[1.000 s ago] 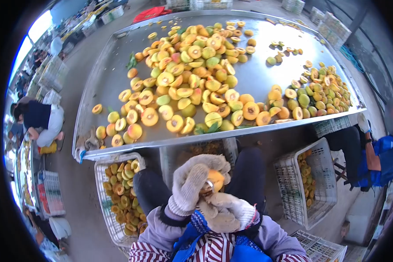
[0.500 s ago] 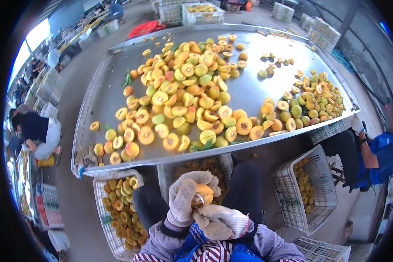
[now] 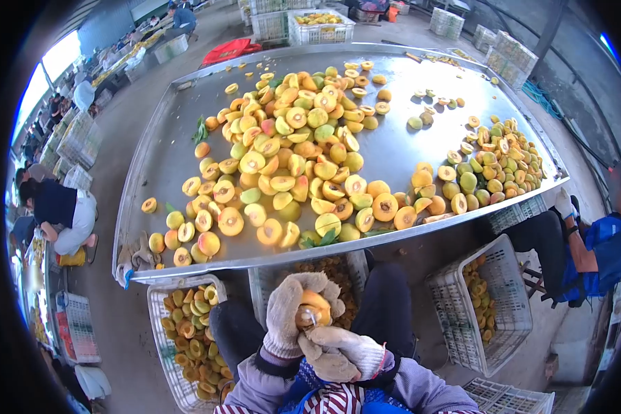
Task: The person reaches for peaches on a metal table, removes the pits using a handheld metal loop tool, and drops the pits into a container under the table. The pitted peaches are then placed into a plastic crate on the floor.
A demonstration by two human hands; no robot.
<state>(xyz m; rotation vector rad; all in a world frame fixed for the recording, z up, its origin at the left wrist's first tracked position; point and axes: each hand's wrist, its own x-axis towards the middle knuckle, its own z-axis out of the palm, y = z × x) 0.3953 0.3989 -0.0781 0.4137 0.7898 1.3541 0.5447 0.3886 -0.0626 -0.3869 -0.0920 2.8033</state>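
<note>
My left hand (image 3: 283, 314), in a knitted work glove, is closed round a yellow peach half (image 3: 317, 301) above my lap. The cut side faces up and toward me. My right hand (image 3: 341, 353), gloved too, has its fingers curled together just below the fruit. A small shiny metal tool (image 3: 309, 319) shows at the peach's centre by my right fingertips; its grip is hidden in the glove. Beyond my hands, a large heap of halved peaches (image 3: 283, 145) lies on the metal table (image 3: 386, 148).
Peach halves fill a white crate (image 3: 160, 331) at my left; another crate (image 3: 455, 310) stands at right, and a third (image 3: 259, 276) sits between my knees. Spare gloves (image 3: 139, 257) lie on the table's near left corner. A person in blue (image 3: 600, 241) sits at right.
My left hand has turned the peach half so more of its cut face shows. My right fingers have shifted slightly left and remain against the fruit.
</note>
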